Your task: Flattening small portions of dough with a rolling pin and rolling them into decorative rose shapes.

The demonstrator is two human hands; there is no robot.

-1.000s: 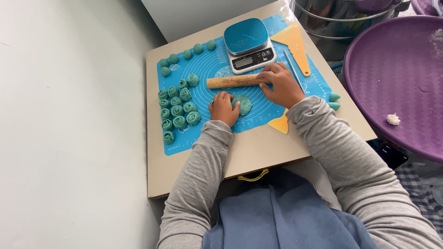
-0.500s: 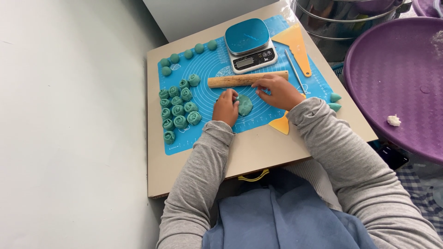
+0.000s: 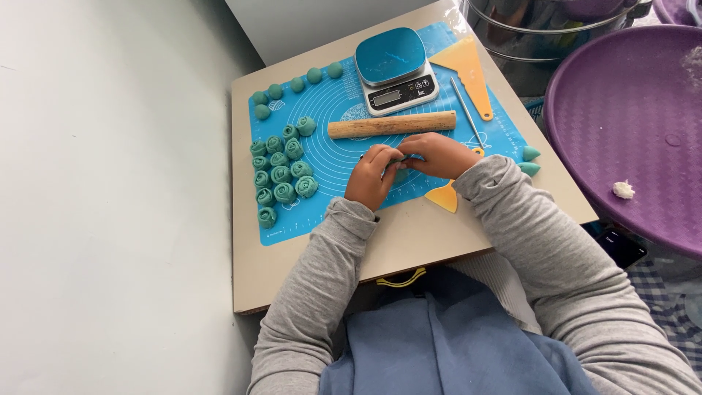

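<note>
My left hand point(image 3: 373, 175) and my right hand point(image 3: 437, 155) meet over the blue silicone mat point(image 3: 336, 150), fingers pinched together on a small flat piece of teal dough point(image 3: 398, 167). Most of the dough is hidden by my fingers. Just beyond my hands lies a wooden rolling pin point(image 3: 391, 125). Left of my left hand sit several teal rose-shaped dough pieces point(image 3: 281, 172). Several plain teal dough balls point(image 3: 292, 88) line the mat's far left corner.
A small kitchen scale point(image 3: 395, 69) with a teal top stands at the mat's far edge. A yellow scraper point(image 3: 468, 73) and a thin metal rod point(image 3: 466, 111) lie to its right. Another yellow scraper point(image 3: 444, 196) lies under my right wrist. A purple tray point(image 3: 629, 124) stands on the right.
My right hand left the rolling pin and came in to meet my left hand. Both now pinch the dough piece that lay flat on the mat.
</note>
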